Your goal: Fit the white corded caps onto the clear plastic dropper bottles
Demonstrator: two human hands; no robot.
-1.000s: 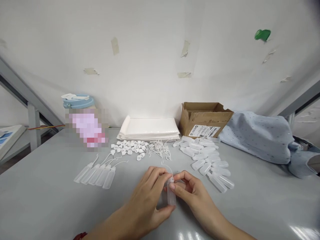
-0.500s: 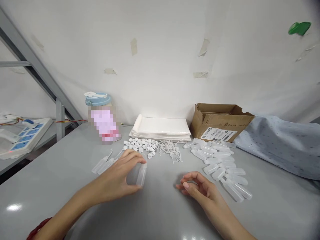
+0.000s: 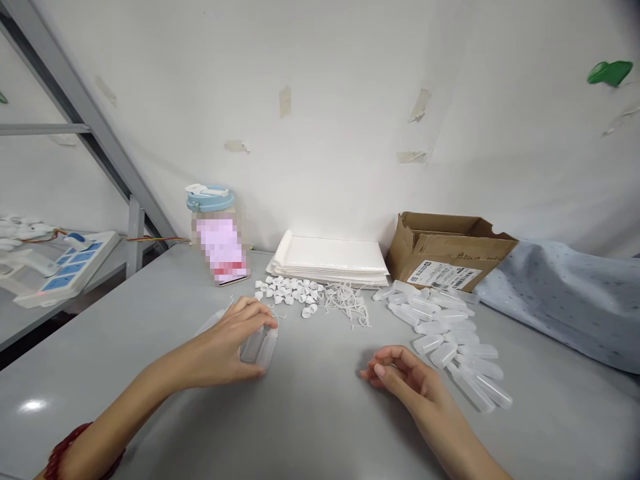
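My left hand (image 3: 227, 347) spans a small clear plastic squeeze bottle (image 3: 268, 348), thumb at its base and fingertips by its neck. The bottle lies on the grey table with a thin white tube tip at its top. Right beside it, partly inside the curve of my hand, is a second clear bottle (image 3: 251, 345). More bottles (image 3: 210, 322) lie behind my wrist, mostly hidden. My right hand (image 3: 407, 380) rests empty over the table, fingers loosely curled and thumb apart. To its right is a pile of clear bottles without tips (image 3: 450, 327).
Small white caps (image 3: 287, 290) and a heap of thin white tubes (image 3: 347, 303) lie mid-table. Behind them are stacked white packets (image 3: 327, 257). A cardboard box (image 3: 450, 253) and grey-blue cloth (image 3: 560, 300) stand right; a blue-lidded container (image 3: 210, 199) and phone (image 3: 223, 250) left.
My left hand has moved left with the bottle, bringing it beside another one. My right hand keeps its pose. The whole view has shifted slightly.
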